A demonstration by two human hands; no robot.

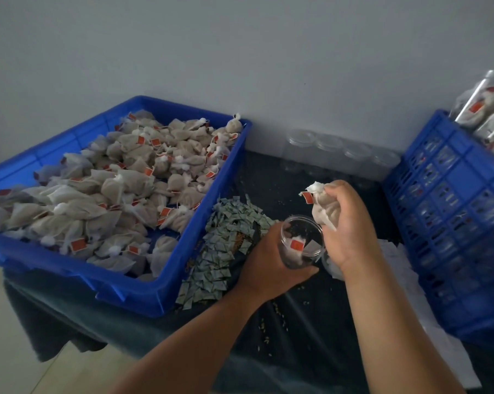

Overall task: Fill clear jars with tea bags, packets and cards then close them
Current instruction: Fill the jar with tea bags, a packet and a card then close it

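Left hand (271, 257): curled round open clear jar (301, 241), tilted over the dark table (311, 322), one tea bag inside | Right hand (347, 220): fisted round tea bags (324, 207) just above jar mouth | Blue tray (160, 291): heaped bags, left | Packets (226, 251): beside tray

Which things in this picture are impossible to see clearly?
Head view:
- jar base: covered by left hand.
- tea bags in right hand: number hidden inside the grip.
- clear jars by wall: blurred, lids unclear.
- blue crate: cut by right edge.
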